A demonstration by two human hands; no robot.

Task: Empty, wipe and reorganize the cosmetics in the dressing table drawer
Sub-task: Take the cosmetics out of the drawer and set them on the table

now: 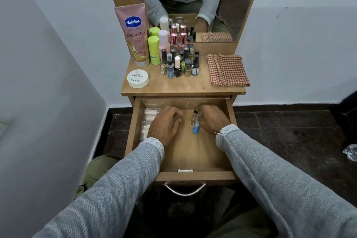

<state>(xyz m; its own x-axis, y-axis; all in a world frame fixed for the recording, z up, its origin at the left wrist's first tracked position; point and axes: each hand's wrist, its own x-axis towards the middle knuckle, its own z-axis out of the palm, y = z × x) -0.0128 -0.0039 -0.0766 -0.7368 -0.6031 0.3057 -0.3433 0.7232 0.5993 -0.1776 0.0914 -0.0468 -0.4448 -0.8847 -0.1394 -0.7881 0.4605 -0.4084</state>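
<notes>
Two small bottles [195, 122] were held in the right hand [210, 120]; the left hand [164, 124] lay loose in the drawer [193, 152], near its left wall.

Drawer [181, 152] near half: bare floor, open from above. Far left blocked by a row of pale pink tubes [147, 121] along the left wall. Two small bottles [194, 122] sit mid-right. Tabletop [179, 87] front strip free between white nail polish remover jar [137, 78] and checked cloth [228, 70]; bottle cluster [178, 58] crowds the back.
</notes>
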